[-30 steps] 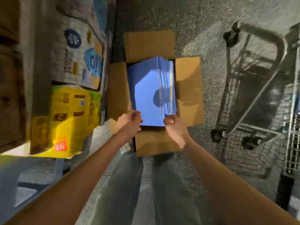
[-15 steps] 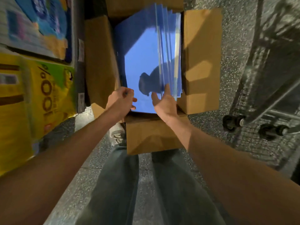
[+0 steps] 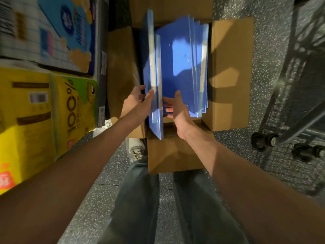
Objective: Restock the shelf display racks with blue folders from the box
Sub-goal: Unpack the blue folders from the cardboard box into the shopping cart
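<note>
From the head view, looking down: my left hand (image 3: 136, 103) grips a thin bunch of blue folders (image 3: 154, 71) near its lower edge, fingers and thumb curled round it. The bunch stands on edge, tilted away from the others and rising above the rim of the box (image 3: 230, 71). My right hand (image 3: 177, 111) is flat, fingers straight and a little spread. It is slipped into the gap between that bunch and the rest of the folders (image 3: 182, 64), palm toward the blue face and holding nothing.

The rest of the folders lean toward the right wall inside the box, which sits on the speckled floor (image 3: 246, 164) with its flaps folded out. Left of the box are yellow cartons (image 3: 26, 120) and a blue-and-white carton (image 3: 61, 32) — their print is blurred. To the right are the wheels of a metal cart (image 3: 263, 142). My jeans (image 3: 137, 199) and one pale shoe (image 3: 136, 150) show below — the shoe just beside the box's near flap.
</note>
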Available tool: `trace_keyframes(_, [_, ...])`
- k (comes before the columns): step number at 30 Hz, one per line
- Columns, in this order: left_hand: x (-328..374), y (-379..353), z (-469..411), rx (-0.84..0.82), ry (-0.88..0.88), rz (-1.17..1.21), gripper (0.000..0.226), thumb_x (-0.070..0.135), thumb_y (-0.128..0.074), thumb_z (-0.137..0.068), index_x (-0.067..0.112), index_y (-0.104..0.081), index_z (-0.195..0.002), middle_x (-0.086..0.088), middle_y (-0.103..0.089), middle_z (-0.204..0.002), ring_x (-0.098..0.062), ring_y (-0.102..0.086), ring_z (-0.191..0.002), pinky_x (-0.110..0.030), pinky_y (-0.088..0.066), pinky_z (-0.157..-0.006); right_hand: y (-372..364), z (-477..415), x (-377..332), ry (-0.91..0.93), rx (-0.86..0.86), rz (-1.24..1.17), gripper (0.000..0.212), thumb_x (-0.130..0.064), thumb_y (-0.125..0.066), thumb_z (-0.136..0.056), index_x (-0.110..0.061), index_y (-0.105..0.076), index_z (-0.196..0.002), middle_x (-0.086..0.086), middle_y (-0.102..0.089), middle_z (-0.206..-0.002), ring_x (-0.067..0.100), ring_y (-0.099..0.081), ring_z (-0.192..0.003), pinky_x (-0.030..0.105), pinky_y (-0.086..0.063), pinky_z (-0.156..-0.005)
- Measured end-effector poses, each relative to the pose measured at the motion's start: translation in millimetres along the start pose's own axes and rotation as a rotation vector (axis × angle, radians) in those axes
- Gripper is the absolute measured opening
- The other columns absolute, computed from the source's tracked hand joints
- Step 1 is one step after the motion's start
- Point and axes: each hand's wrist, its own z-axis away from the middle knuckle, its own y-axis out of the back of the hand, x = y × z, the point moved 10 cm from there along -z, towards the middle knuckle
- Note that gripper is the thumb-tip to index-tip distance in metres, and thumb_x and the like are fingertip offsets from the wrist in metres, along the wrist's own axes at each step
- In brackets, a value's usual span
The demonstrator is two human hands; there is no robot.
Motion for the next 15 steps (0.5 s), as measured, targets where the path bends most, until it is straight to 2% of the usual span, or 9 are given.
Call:
trace_keyframes(1, [0, 1, -3, 0.016, 0.004, -0.001, 0.049, 0.054, -0.051, -0.100, 0.027, -0.047, -0.140, 0.015, -0.060, -0.109, -0.005, -0.063, -0.093, -0.013, -0.041, -0.060, -11, 2, -1, -0.007, -0.035, 0.006, 0.069, -0.055, -0.011, -0.105, -0.022, -0.071, -0.102, 0.003, -0.067, -0.117, 0.021, -0.058, -0.113, 0.039, -0.039, -0.106])
trace_keyframes(3, [-3, 7, -8, 0.050, 0.048, -0.042, 0.057, 0.055, -0.052, -0.099, 0.021, -0.041, -0.143, 0.008, -0.057, -0.115, -0.016, -0.061, -0.098, -0.021, -0.040, -0.061, -32, 6, 0, -0.006, -0.112, 0.006, 0.075, -0.055, -0.007, -0.105, -0.021, -0.072, -0.096, 0.007, -0.064, -0.129, 0.021, -0.056, -0.116, 0.039, -0.036, -0.107])
trace_keyframes(4, [-7, 10, -11, 0.067, 0.064, -0.066, 0.058, 0.054, -0.054, -0.098, 0.019, -0.040, -0.143, 0.005, -0.058, -0.116, -0.019, -0.062, -0.098, -0.023, -0.042, -0.062, -43, 8, 1, -0.001, -0.142, -0.013, 0.074, -0.055, -0.007, -0.105, -0.019, -0.071, -0.095, 0.008, -0.063, -0.128, 0.021, -0.057, -0.113, 0.037, -0.037, -0.104])
trace_keyframes(6, [-12, 13, -18, 0.092, 0.073, -0.108, 0.055, 0.050, -0.058, -0.097, 0.016, -0.042, -0.137, -0.002, -0.062, -0.114, -0.023, -0.065, -0.094, -0.030, -0.048, -0.064, -52, 10, 3, 0.003, -0.150, -0.081, 0.071, -0.052, -0.008, -0.106, -0.013, -0.067, -0.104, 0.006, -0.066, -0.114, 0.018, -0.059, -0.102, 0.034, -0.041, -0.098])
trace_keyframes(8, [-15, 14, -25, 0.103, 0.085, -0.175, 0.053, 0.048, -0.060, -0.096, 0.014, -0.042, -0.132, -0.005, -0.063, -0.109, -0.020, -0.062, -0.080, -0.029, -0.044, -0.056, -54, 6, 7, -0.023, -0.125, -0.136, 0.072, -0.051, -0.010, -0.107, -0.006, -0.064, -0.116, 0.004, -0.067, -0.106, 0.018, -0.061, -0.099, 0.034, -0.044, -0.093])
trace_keyframes(10, [-14, 10, -32, 0.089, 0.089, -0.236, 0.055, 0.047, -0.062, -0.095, 0.013, -0.039, -0.131, -0.004, -0.059, -0.103, -0.017, -0.056, -0.072, -0.029, -0.038, -0.051, -48, 1, 14, -0.060, -0.099, -0.170, 0.071, -0.053, -0.011, -0.106, -0.006, -0.061, -0.127, 0.009, -0.067, -0.118, 0.025, -0.062, -0.110, 0.036, -0.047, -0.093])
trace_keyframes(13, [-9, 8, -41, 0.093, 0.078, -0.282, 0.061, 0.042, -0.067, -0.094, 0.011, -0.035, -0.136, -0.002, -0.051, -0.102, -0.021, -0.055, -0.082, -0.031, -0.040, -0.057, -41, -1, 21, -0.088, -0.095, -0.186, 0.067, -0.054, -0.014, -0.106, -0.010, -0.056, -0.134, 0.011, -0.065, -0.127, 0.028, -0.062, -0.114, 0.041, -0.049, -0.095])
trace_keyframes(15, [-5, 5, -42, 0.104, 0.073, -0.310, 0.052, 0.033, -0.065, -0.096, 0.009, -0.036, -0.133, -0.005, -0.051, -0.104, -0.022, -0.053, -0.084, -0.033, -0.041, -0.060, -35, -1, 24, -0.078, -0.097, -0.158, 0.066, -0.053, -0.015, -0.106, -0.010, -0.055, -0.135, 0.012, -0.066, -0.125, 0.030, -0.063, -0.112, 0.042, -0.049, -0.094])
